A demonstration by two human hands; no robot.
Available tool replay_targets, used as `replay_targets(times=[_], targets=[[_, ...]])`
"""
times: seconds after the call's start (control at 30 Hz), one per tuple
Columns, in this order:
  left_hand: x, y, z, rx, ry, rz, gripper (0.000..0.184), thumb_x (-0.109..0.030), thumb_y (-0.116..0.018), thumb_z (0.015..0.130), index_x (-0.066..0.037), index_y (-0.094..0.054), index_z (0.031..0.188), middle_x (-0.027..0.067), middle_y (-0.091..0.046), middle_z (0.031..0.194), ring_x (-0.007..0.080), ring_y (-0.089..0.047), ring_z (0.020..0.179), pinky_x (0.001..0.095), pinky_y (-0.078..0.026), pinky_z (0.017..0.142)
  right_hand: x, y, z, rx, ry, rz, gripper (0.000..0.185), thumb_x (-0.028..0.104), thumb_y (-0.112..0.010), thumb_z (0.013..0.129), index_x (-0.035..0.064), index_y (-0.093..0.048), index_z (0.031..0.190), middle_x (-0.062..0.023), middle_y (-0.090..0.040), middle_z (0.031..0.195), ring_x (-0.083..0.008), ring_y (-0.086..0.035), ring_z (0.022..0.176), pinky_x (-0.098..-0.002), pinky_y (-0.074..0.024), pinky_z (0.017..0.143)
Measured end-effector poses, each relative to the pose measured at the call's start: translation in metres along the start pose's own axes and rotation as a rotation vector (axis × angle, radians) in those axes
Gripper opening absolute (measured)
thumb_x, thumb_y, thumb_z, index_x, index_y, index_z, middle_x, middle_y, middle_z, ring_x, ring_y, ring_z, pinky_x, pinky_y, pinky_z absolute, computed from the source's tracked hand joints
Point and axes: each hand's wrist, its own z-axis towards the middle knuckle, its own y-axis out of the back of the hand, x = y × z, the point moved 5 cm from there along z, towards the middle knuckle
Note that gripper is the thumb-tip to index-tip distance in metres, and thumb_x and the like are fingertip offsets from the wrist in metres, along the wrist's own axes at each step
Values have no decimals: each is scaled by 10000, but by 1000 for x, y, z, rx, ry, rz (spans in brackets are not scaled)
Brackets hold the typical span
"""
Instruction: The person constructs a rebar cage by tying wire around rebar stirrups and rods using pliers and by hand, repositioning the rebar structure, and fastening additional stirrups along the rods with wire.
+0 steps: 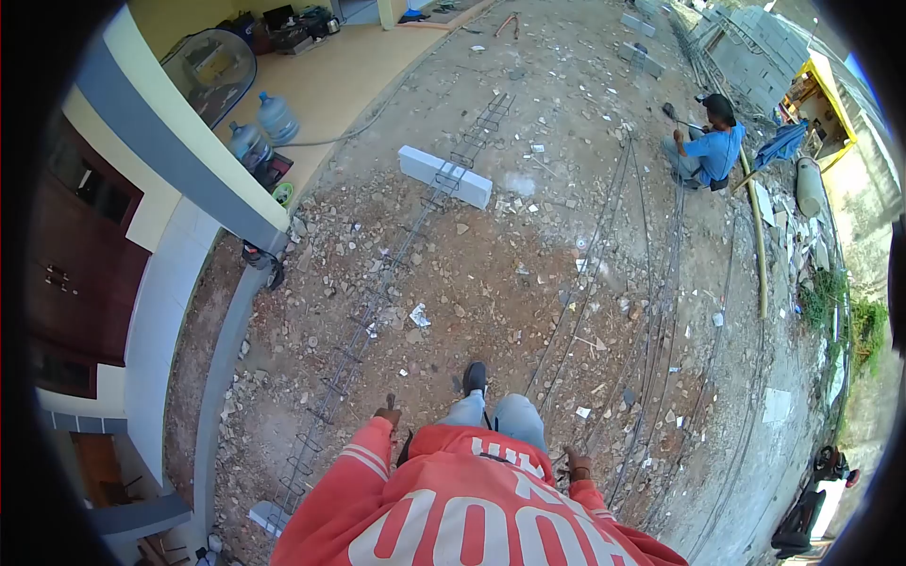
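Red sweatshirt (pixel 472 519), worn, nearest. Left hand (pixel 387 413): we are seeing it beside the steel cage (pixel 359 324), which is crossing over a pale block (pixel 472 189). Right hand (pixel 578 465): hanging near steel rods (pixel 654 330) lying on ground (pixel 462 292). Fingers: spread or pinching, we are unable to say.

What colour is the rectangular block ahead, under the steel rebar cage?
The rectangular block is pale grey, nearly white, seen in the head view.

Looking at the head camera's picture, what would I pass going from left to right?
Dark-brown double door, blue water jugs, wearer's left hand, black shoe, right hand, person in blue shirt, grey cylinder.
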Motion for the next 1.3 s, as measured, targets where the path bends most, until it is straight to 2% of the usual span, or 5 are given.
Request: replay_targets(times=[0.33, 0.5, 0.6, 0.83, 1.3], targets=[[-497, 91, -61, -275, -685, -23, 386, -376, -629, 840, 5, -670, 887, 174, -659, 716, 329, -667, 713, 447, -498, 680, 171, 29, 66, 366, -49, 122, 789, 473, -820, 670, -187, -625, 1057, -269, -678, 1023, -317, -705, 867, -430, -595, 610], [-490, 38, 67, -106, -142, 119, 365, -331, -571, 848, -59, -691, 1059, 229, -696, 985, 397, -664, 983, 456, -505, 851, 320, 42, 217, 217, -8, -77, 782, 524, -764, 718, -160, -636, 1074, -225, -681, 976, -308, -694, 906, -420, -589, 525], [-482, 30, 43, 103, -31, 94, 351, -326, -569, 854, -59, -689, 1048, 208, -678, 932, 369, -647, 911, 448, -495, 786, 522, 125, 213, 244, 50, 142, 828, 653, -706, 709, -112, -675, 1025, -253, -705, 964, -340, -693, 968, -414, -554, 760], [-511, 35, -13, 288, 275, -87, 321, -314, -565, 868, -59, -683, 1022, 159, -636, 809, 301, -606, 741, 428, -471, 633, 885, 213, 283, 158, 551, 60, 604, 562, -749, 752, -29, -624, 767, -168, -654, 702, -257, -708, 624, -385, -515, 560], [-889, 174, 113, -122, -189, -530, 247, -290, -537, 925, -51, -567, 872, 49, -494, 594, 162, -486, 453, 341, -423, 409, 1256, 198, 342, 66, 909, -364, 711, 640, -748, 688, -41, -658, 869, -229, -689, 832, -389, -678, 804, -455, -530, 728]])
